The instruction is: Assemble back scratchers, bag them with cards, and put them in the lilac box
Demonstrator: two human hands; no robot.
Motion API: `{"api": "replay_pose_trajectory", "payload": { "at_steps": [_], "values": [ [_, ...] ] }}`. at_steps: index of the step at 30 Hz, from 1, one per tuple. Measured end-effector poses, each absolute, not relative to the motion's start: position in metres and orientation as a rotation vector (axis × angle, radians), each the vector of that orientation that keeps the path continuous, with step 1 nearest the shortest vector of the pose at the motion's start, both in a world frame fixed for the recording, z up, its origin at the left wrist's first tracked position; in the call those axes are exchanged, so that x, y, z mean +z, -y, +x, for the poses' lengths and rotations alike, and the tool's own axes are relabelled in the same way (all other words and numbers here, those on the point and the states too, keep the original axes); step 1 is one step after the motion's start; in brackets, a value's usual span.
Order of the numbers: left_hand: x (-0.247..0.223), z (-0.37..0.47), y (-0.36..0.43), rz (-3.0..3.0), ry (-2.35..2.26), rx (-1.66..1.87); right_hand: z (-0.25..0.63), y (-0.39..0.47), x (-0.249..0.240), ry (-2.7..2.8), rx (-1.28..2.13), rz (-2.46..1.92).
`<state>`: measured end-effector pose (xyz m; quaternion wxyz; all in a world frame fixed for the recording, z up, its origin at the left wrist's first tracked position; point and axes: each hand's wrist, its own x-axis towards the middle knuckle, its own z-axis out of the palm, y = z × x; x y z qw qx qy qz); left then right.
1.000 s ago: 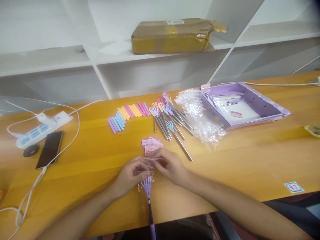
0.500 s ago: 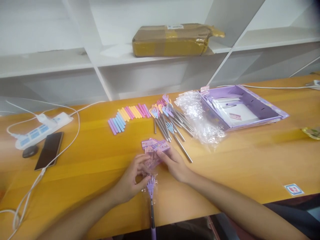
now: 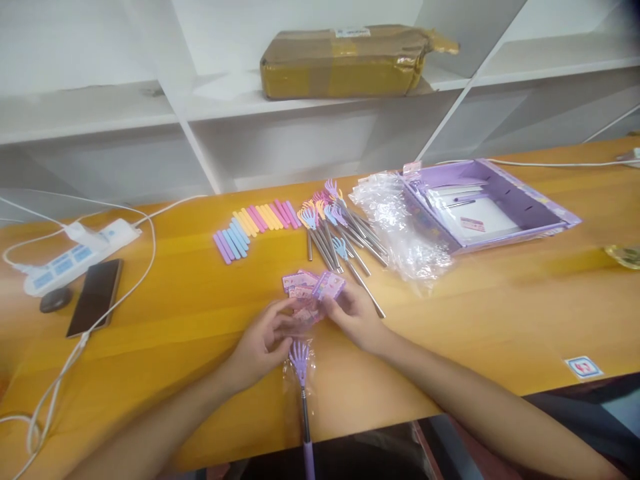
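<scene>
A small purple printed card (image 3: pixel 330 285) is pinched between the thumb and fingers of my right hand (image 3: pixel 359 320). Under and beside it lies a loose pile of pink and purple cards (image 3: pixel 300 281). The curled fingers of my left hand (image 3: pixel 263 341) are at the near side of these cards, closed at the top of a clear plastic bag (image 3: pixel 311 363); the exact grip is partly hidden. Inside the bag is a purple hand-shaped back scratcher (image 3: pixel 300 360) with a metal rod. Its purple handle (image 3: pixel 309 460) reaches past the table's near edge.
Several back scratchers (image 3: pixel 345 230) lie heaped ahead, beside rows of coloured handle sleeves (image 3: pixel 255 220). Clear bags (image 3: pixel 395 220) are piled against a purple box (image 3: pixel 540 230). To the left are a power strip (image 3: pixel 83 257), a phone (image 3: pixel 95 297) and white cables. A taped parcel (image 3: pixel 345 67) sits on the shelf.
My right hand has raised and tilted the purple card, so more of its face shows. My left fingers have shifted slightly toward the card pile. The view has moved a little.
</scene>
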<state>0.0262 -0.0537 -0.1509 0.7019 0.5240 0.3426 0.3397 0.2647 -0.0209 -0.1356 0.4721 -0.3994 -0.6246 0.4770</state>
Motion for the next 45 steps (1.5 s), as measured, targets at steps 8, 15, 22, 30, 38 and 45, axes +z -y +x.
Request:
{"api": "replay_pose_trajectory", "payload": {
  "at_steps": [8,15,22,30,38,45],
  "values": [
    [-0.152,0.023,0.049,1.171,-0.864,0.716,0.282,0.026,-0.124,2.150,0.502,-0.686],
    [-0.152,0.021,0.047,1.224,-0.944,0.718,0.284,0.033,-0.121,2.491,0.240,-0.490],
    [-0.146,0.017,0.048,1.211,-0.894,0.698,0.282,0.033,-0.121,2.498,0.217,-0.566],
    [-0.153,0.026,0.056,1.171,-0.681,0.832,0.272,0.030,-0.138,2.187,0.388,-0.650],
    [-0.157,0.026,0.056,1.380,-0.637,0.787,0.264,0.024,-0.142,1.595,1.062,-1.071],
    [-0.147,0.020,0.053,1.220,-0.698,0.693,0.264,0.023,-0.140,1.529,1.145,-1.053]
  ]
}}
